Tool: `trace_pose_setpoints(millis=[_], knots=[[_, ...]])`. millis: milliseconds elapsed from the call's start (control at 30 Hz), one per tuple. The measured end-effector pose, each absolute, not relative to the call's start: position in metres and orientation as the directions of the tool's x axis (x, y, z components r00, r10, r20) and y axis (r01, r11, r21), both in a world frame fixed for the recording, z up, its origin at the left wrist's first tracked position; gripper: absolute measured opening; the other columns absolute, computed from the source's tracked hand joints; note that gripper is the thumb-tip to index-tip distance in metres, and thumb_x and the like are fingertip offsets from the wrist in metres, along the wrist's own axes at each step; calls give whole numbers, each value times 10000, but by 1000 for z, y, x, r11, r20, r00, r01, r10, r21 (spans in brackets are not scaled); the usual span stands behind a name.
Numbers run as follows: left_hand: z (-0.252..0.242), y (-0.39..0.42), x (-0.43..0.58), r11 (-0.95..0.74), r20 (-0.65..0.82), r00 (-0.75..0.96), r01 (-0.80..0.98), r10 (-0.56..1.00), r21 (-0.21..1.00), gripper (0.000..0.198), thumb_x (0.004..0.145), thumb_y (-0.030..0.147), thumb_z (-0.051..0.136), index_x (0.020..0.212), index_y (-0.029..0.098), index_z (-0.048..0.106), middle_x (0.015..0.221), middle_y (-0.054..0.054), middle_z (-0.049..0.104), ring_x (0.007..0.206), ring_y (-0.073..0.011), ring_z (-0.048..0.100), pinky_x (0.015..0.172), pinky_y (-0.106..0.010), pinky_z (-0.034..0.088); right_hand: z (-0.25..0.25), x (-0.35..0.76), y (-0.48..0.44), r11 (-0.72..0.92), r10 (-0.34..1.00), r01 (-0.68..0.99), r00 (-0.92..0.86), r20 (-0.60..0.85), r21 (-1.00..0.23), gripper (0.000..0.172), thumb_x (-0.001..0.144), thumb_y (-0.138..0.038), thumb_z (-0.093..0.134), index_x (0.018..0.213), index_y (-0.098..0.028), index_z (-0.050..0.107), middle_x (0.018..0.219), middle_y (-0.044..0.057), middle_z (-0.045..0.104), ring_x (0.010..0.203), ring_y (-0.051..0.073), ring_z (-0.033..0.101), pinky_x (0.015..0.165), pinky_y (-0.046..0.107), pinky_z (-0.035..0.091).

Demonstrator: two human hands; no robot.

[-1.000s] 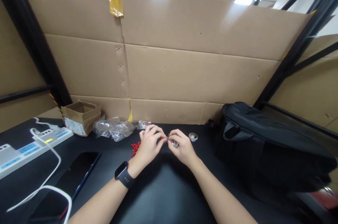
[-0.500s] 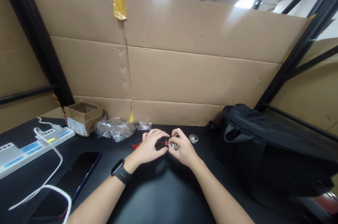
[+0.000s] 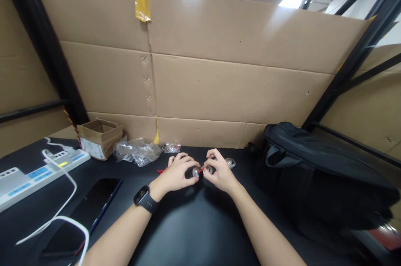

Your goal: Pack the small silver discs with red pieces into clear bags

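Observation:
In front of me, my left hand (image 3: 179, 173) grips a small domed metal disc, which looks like a finger cymbal (image 3: 196, 171), between thumb and fingers. A short red cord (image 3: 201, 170) runs from that disc to the fingertips of my right hand (image 3: 219, 173), which pinch it. Another shiny disc (image 3: 209, 169) shows by the right fingers; whether it is held or lies behind them I cannot tell. One more cymbal-like disc (image 3: 230, 163) rests on the black table just beyond the right hand. Red cord (image 3: 161, 171) peeks out behind the left hand.
Along the cardboard wall stand a small open carton (image 3: 100, 137), crumpled clear plastic bags (image 3: 139, 152) and a bagged disc (image 3: 172, 148). At left lie a power strip (image 3: 40, 179), a white cable (image 3: 70, 191) and a dark phone or tablet (image 3: 83, 216). A black bag (image 3: 322, 178) fills the right.
The disc in my left hand has turned from edge-on to show its face. The hands are slightly apart, with red cord between them.

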State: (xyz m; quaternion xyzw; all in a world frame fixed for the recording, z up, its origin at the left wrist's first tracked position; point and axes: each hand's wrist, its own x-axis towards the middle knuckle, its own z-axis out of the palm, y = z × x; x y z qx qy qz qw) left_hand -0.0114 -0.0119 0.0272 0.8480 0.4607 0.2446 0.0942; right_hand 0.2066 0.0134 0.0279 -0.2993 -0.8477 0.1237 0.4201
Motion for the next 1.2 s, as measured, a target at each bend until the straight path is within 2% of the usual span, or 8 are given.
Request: trace_pose_setpoints(millis=[133, 367, 433, 633, 867, 967, 1100, 1200], knots=[[25, -12, -12, -571, 330, 471, 735, 818, 367, 329, 844, 467, 653, 1159, 371, 647, 1219, -12, 649, 1263, -327, 403, 998, -494, 268, 26, 208, 14, 778, 628, 417, -492, 603, -470, 105, 759, -92, 637, 750, -195, 652, 1052, 55, 481, 976, 183, 554, 857, 305, 477], [12, -11, -12, -623, 306, 545, 718, 781, 311, 198, 822, 405, 697, 1005, 337, 731, 1214, -16, 633, 1247, -306, 410, 949, -443, 292, 15, 209, 18, 730, 676, 487, -620, 399, -479, 78, 773, -131, 674, 753, -206, 675, 1009, 31, 555, 913, 167, 580, 843, 291, 477], [10, -11, -10, -622, 313, 540, 715, 781, 319, 142, 854, 383, 672, 965, 322, 736, 1181, -18, 642, 1223, -285, 429, 933, -426, 300, 13, 212, 22, 712, 697, 523, -611, 376, -469, 81, 794, -151, 676, 839, -217, 684, 978, 28, 582, 911, 173, 586, 849, 295, 476], [7, -14, 3, -628, 356, 523, 702, 775, 335, 99, 855, 324, 691, 945, 298, 724, 1074, -12, 676, 1175, -255, 459, 943, -424, 284, 3, 222, 34, 588, 804, 709, -455, 383, -391, 376, 857, -161, 613, 1228, -221, 610, 1108, 83, 619, 1032, 215, 589, 907, 341, 468], [17, -11, -4, -620, 362, 513, 717, 778, 318, 152, 893, 379, 636, 993, 297, 715, 1094, -28, 685, 1192, -261, 464, 966, -431, 303, -2, 223, 37, 574, 817, 728, -476, 327, -375, 183, 867, -155, 602, 1009, -223, 695, 999, 57, 637, 988, 203, 598, 888, 319, 456], [26, 3, -35, -499, 402, 367, 814, 839, 298, 227, 909, 366, 590, 1107, 303, 682, 1170, -45, 679, 1201, -276, 462, 990, -459, 305, 0, 223, 37, 577, 814, 721, -469, 344, -383, 201, 859, -164, 615, 1036, -224, 689, 1018, 57, 632, 1001, 205, 591, 895, 319, 450], [24, 17, -101, -156, 451, 43, 964, 891, 216, 400, 841, 85, 503, 1133, 294, 678, 1227, -79, 672, 1204, -313, 447, 963, -501, 304, 1, 224, 36, 577, 813, 716, -462, 353, -392, 198, 855, -176, 623, 1036, -224, 689, 1021, 58, 630, 988, 203, 592, 887, 312, 449], [14, 19, -140, -44, 408, -27, 986, 912, 162, 489, 771, 52, 529, 1161, 306, 679, 1297, -52, 641, 1216, -339, 435, 932, -492, 316, 1, 224, 35, 584, 809, 711, -472, 350, -392, 192, 851, -170, 621, 1021, -229, 687, 998, 52, 630, 964, 197, 593, 872, 306, 450]])
